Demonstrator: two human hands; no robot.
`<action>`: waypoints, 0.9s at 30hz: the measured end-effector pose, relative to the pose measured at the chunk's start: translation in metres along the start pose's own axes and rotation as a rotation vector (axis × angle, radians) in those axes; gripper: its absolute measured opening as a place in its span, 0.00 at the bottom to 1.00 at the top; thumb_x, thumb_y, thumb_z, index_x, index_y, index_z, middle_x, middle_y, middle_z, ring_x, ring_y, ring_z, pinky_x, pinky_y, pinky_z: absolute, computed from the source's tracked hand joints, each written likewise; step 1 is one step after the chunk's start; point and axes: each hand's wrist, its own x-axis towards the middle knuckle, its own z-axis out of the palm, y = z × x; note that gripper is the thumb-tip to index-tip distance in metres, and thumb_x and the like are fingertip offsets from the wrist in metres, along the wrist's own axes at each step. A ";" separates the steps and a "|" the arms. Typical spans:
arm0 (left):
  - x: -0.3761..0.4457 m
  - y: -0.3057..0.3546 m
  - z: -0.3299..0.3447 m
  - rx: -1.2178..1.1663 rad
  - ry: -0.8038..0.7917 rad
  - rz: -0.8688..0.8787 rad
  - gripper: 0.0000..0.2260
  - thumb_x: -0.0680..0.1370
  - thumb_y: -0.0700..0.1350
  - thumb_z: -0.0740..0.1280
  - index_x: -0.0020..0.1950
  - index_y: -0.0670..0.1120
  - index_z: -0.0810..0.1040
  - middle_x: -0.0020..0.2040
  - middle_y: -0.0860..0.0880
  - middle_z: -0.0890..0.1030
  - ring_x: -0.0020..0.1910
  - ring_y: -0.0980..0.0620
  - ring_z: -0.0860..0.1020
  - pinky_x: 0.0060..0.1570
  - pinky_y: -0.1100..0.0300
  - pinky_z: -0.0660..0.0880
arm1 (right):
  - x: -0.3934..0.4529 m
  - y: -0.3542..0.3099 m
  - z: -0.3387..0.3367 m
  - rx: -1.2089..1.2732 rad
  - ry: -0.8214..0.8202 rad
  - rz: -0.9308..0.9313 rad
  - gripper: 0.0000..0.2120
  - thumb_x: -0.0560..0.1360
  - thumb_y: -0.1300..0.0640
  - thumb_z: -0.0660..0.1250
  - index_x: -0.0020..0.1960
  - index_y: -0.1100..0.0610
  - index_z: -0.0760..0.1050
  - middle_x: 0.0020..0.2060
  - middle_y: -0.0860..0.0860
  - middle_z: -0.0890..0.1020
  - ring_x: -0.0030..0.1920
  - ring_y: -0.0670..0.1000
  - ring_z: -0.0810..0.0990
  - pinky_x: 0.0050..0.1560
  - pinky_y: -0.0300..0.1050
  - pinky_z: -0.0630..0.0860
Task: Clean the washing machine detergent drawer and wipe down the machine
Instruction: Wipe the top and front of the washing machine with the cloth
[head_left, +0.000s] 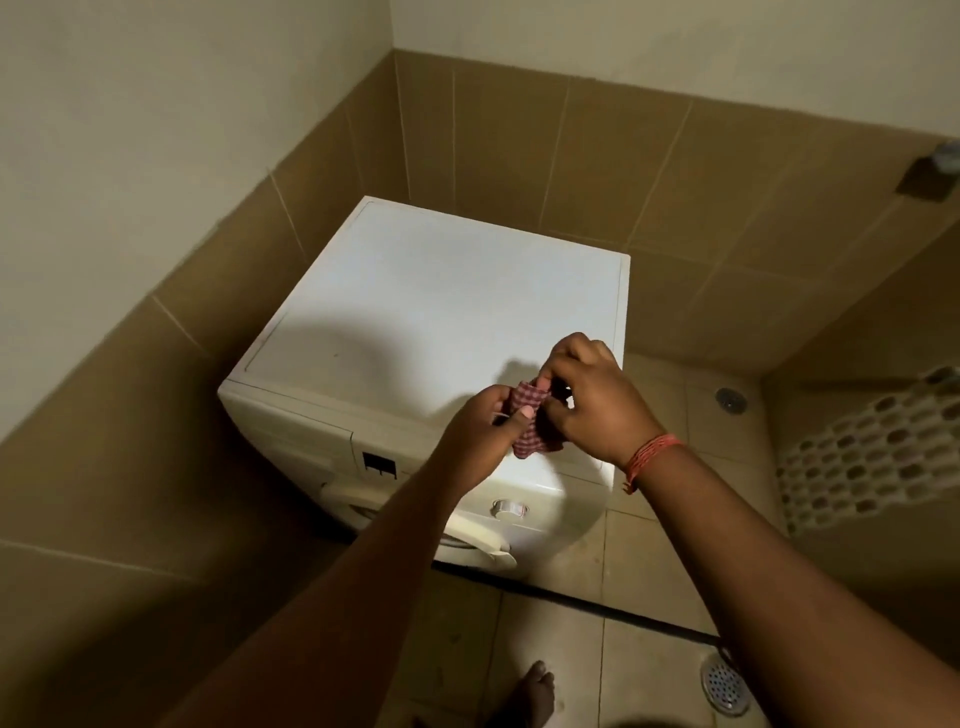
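Observation:
A white front-loading washing machine (441, 291) stands in the tiled corner, its flat top bare. The detergent drawer (291, 436) at the front left is shut, beside a small dark display (379, 464) and a round dial (509, 509). Over the machine's front right part, both hands hold a small red checked cloth (530, 423). My left hand (480, 431) pinches its left side with thumb on top. My right hand (592, 400), a red thread band on its wrist, grips the cloth's right side.
Brown tiled walls close in on the machine's left and back. A white perforated basket (872, 462) sits at the right. Two floor drains (730, 399) (724, 683) lie in the tiled floor. A dark hose (597, 605) runs across the floor, and a bare foot (535, 686) stands below.

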 end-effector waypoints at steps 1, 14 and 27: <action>-0.004 0.001 -0.002 -0.053 0.015 0.001 0.04 0.81 0.44 0.66 0.55 0.48 0.76 0.48 0.48 0.83 0.49 0.49 0.83 0.48 0.55 0.77 | 0.000 -0.007 -0.004 -0.061 0.010 -0.036 0.07 0.69 0.60 0.69 0.47 0.54 0.77 0.48 0.47 0.73 0.50 0.51 0.71 0.47 0.44 0.72; -0.008 0.012 -0.048 -0.176 -0.177 0.109 0.17 0.79 0.47 0.68 0.67 0.54 0.74 0.66 0.52 0.77 0.62 0.64 0.76 0.60 0.68 0.72 | 0.032 -0.048 -0.032 0.284 -0.483 0.149 0.00 0.76 0.56 0.62 0.47 0.52 0.71 0.38 0.56 0.79 0.37 0.50 0.74 0.40 0.49 0.72; 0.055 0.031 -0.017 0.142 -0.406 -0.227 0.22 0.77 0.60 0.67 0.60 0.44 0.78 0.56 0.46 0.83 0.55 0.49 0.82 0.58 0.49 0.79 | 0.094 0.083 -0.047 0.384 -0.804 0.164 0.07 0.75 0.60 0.69 0.52 0.52 0.81 0.48 0.53 0.84 0.47 0.50 0.82 0.55 0.51 0.78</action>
